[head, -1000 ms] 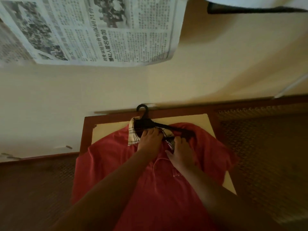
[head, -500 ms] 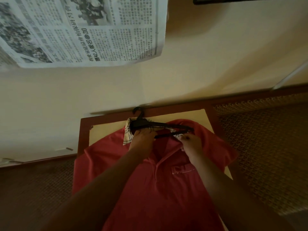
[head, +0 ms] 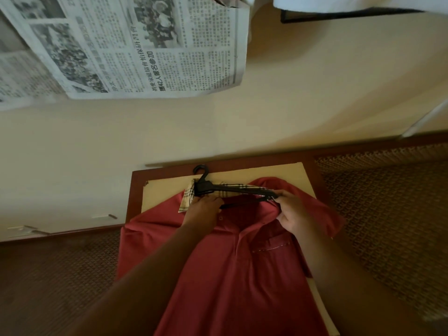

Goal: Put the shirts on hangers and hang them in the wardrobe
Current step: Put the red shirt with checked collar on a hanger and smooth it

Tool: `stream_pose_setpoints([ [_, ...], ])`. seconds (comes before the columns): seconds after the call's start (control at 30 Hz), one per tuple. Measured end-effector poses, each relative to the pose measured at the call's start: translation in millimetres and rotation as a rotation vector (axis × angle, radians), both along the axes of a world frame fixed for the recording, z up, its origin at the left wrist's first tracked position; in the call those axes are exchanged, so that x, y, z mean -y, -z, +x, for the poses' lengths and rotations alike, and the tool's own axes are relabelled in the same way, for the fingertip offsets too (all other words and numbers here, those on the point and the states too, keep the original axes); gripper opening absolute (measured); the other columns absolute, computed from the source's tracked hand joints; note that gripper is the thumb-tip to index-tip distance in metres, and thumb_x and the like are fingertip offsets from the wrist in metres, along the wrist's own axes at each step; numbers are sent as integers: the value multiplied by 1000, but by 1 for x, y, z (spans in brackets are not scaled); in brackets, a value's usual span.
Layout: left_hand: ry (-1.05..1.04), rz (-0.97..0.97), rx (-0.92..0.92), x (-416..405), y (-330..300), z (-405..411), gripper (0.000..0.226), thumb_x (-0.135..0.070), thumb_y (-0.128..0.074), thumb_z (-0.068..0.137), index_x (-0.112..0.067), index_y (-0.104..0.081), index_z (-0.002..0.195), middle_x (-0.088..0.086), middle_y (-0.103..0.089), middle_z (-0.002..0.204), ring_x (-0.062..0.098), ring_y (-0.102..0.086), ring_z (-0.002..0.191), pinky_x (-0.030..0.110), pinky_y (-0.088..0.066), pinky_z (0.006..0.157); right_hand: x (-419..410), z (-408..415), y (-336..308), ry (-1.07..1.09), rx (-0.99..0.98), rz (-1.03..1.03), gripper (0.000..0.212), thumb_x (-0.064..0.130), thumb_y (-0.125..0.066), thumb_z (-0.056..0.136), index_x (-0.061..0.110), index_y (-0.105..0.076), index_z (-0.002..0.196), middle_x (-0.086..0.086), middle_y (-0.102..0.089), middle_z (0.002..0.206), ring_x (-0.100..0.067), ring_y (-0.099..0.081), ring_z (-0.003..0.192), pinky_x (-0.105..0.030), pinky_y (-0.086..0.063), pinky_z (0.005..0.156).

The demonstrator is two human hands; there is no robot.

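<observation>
shirt: red polo (head: pixel 242 275), soft knit, lay flat face-up on the table, collar end away from the person; hem ran off the near edge of frame. Small chest pocket with pale stitched trim on the shirt's right-of-frame side.
collar: plaid lining (head: pixel 191 195), beige with dark and red checks, flipped up and showing at the neck opening.
placket: open, one small button visible near the left hand.
hanger: black plastic (head: pixel 218 187), thin arms, round hook pointing toward the wall, lying across the collar; its right arm reached to the right hand, lower bar partly inside the neck opening.
left hand: (head: pixel 202 210) on the collar's left side just under the hanger's neck, fingers curled over fabric; whether they also held the hanger, can't tell.
right hand: (head: pixel 291 214) fingers curled, pinching the red collar fabric at the hanger's right tip.
table: (head: pixel 278 170) pale rectangular top with dark reddish wood frame, pushed against the wall.
floor: woven brown mat (head: pixel 388 202), coarse lattice texture, both sides of the table.
wall: plain cream, newspaper sheet (head: pixel 135 47) hanging on it above the table, dense print with photos.
</observation>
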State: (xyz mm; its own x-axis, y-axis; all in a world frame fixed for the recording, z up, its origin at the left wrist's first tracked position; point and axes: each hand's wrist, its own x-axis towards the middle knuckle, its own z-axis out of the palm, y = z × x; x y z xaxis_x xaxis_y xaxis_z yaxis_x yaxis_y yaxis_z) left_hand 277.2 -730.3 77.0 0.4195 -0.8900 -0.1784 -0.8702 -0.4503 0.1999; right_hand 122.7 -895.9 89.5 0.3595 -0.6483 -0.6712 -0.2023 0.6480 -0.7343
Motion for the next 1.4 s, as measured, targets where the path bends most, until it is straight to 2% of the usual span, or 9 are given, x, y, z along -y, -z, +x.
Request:
stream_pose_setpoints([
  [0.33,17,37,-19,-12,0,-3,26,-16,-46,95,-20,-57,118,2,-60,118,22,-57,109,32,-40,89,11,-4,-9,-161,-51,-10,19,3,-60,91,11,-61,73,-11,-64,77,-24,-60,71,-34,-46,61],
  [0.47,36,74,-2,-15,2,-6,27,-14,-44,96,-18,-57,119,5,-60,116,24,-57,107,32,-40,88,17,-6,-13,-245,-102,-55,15,-1,-62,88,7,-61,75,-12,-63,76,-25,-60,72,-34,-46,62],
  [0.6,73,134,35,-14,4,-10,30,-13,-42,95,-17,-54,122,7,-58,118,26,-55,108,35,-40,89,15,0,-19,-311,-179,-306,8,1,-68,84,5,-67,77,-15,-67,82,-24,-63,73,-34,-49,65],
  [0.73,60,169,53,-3,4,-14,31,-13,-48,92,-14,-56,121,8,-57,120,27,-54,113,37,-41,93,4,17,-30,-406,-235,-680,6,9,-67,83,11,-70,78,-2,-67,80,-16,-62,77,-28,-50,69],
  [0.93,-10,64,81,35,11,-4,35,-18,-54,89,-24,-60,123,2,-62,118,24,-57,110,33,-45,89,-18,39,-21,-544,-305,-840,12,12,-60,85,3,-64,79,-13,-65,76,-26,-59,74,-38,-44,67],
  [1.1,-13,52,111,44,19,13,35,-31,-61,87,-27,-60,122,0,-61,119,25,-49,115,35,-34,98,-33,58,0,-566,-350,-848,20,12,-56,90,14,-50,70,0,-53,67,-18,-51,66,-27,-26,58],
  [1.23,-87,-89,85,18,24,16,36,-37,-46,96,-21,-54,127,1,-53,128,22,-37,129,34,-26,111,-41,71,3,-657,-319,-859,12,14,-56,89,4,-60,84,-7,-62,80,-23,-57,76,-32,-37,63],
  [1.3,-166,-177,46,5,23,20,37,-37,-45,97,-20,-53,129,2,-49,134,22,-33,134,36,-26,113,-37,72,1,-741,-341,-926,23,20,-55,93,6,-60,75,-7,-59,73,-22,-55,71,-29,-35,64],
  [1.4,-375,-292,-33,-1,18,29,38,-36,-47,97,-16,-55,128,5,-50,133,23,-37,129,38,-34,105,-20,78,-4,-618,-373,-1068,34,23,-51,94,11,-46,63,-4,-45,59,-20,-44,59,-32,-28,60],
])
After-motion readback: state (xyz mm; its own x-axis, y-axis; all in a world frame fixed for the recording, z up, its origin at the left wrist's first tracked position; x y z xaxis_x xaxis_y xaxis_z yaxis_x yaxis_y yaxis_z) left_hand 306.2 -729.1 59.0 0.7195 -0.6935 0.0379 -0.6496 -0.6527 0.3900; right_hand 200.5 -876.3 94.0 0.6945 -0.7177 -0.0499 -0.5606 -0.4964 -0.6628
